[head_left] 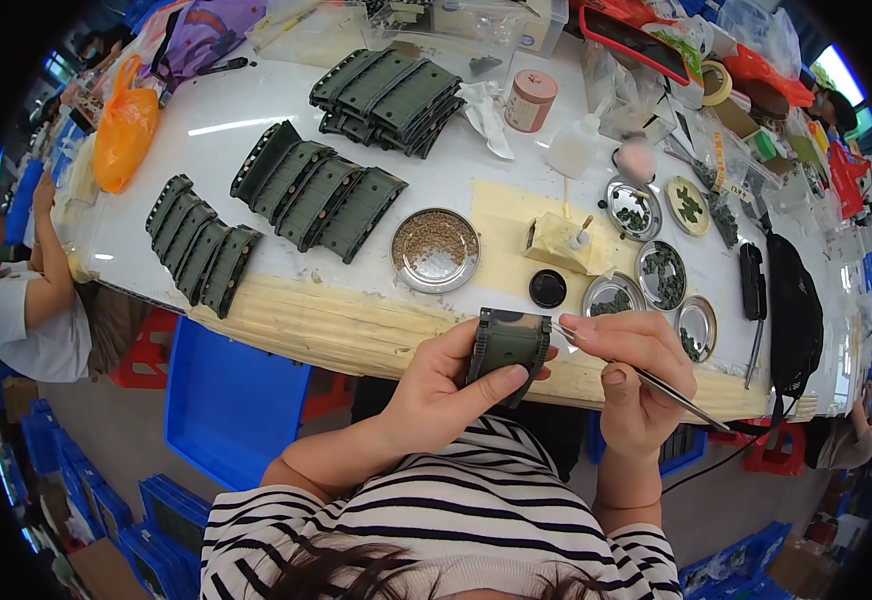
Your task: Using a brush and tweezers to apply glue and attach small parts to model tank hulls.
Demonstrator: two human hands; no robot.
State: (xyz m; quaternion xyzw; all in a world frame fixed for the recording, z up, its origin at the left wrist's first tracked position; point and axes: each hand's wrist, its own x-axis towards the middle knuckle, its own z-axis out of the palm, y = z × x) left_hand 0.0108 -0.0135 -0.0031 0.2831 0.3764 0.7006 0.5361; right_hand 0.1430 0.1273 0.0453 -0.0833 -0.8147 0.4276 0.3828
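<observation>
Over the table's near edge, my left hand [436, 398] grips a small dark green moulded part [511, 345], ridged along its sides and with a brown patch at its top end. My thumb presses on its face. My right hand [644, 380] holds metal tweezers [683, 403], their tips close to the part's upper right corner. Whether the tips pinch anything is too small to tell. Just beyond the hands stand metal dishes of small green pieces [611, 298] and a dish of brown granules [436, 240]. A black round cap [548, 289] lies between them.
Several rows of similar green parts [321, 195] lie at left, with a stack [388, 92] behind. A yellow taped block [564, 245], a squeeze bottle [574, 150] and a pink jar [532, 100] stand ahead. At right are a black pouch [796, 310] and a blade knife [752, 280].
</observation>
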